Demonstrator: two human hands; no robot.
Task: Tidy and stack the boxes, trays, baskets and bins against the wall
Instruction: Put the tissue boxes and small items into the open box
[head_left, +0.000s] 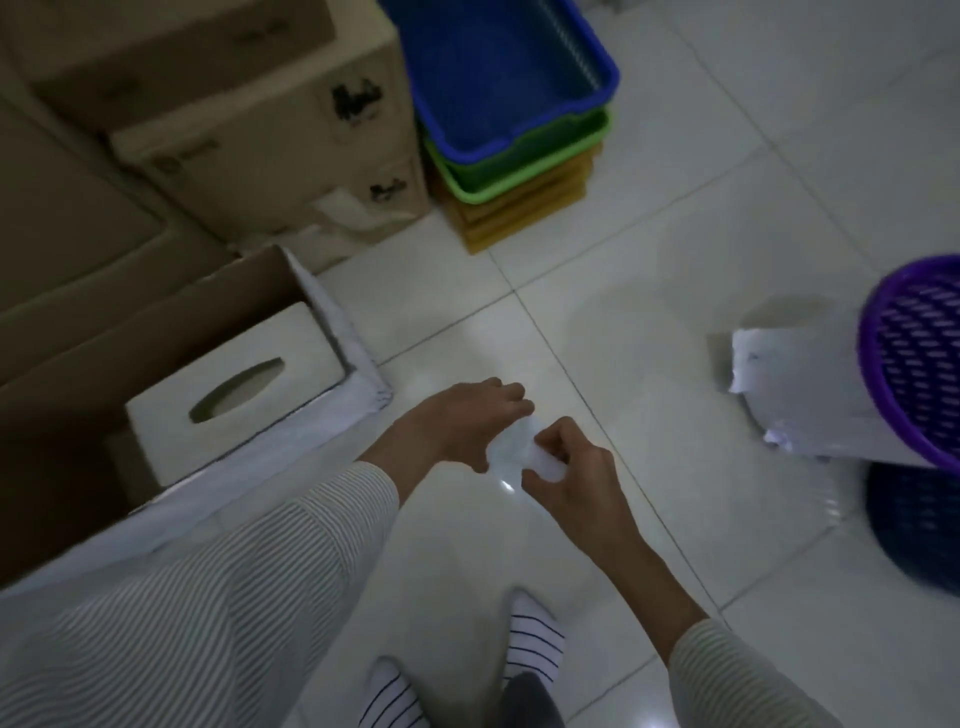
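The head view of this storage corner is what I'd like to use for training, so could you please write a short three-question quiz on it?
1. True or false: the blue plastic tray sits on top of the green plastic tray.
2. Where does the white tissue box with an oval slot sit: A) inside the open cardboard box, B) on the white tiled floor, C) in the purple mesh basket?
3. Fill in: the left hand and right hand together hold a small ____ wrapper.

Key: 1 true; 2 A; 3 translucent plastic.

Storage corner — stacked cardboard boxes (249, 135), plastic trays (514, 104), tiled floor (649, 291).
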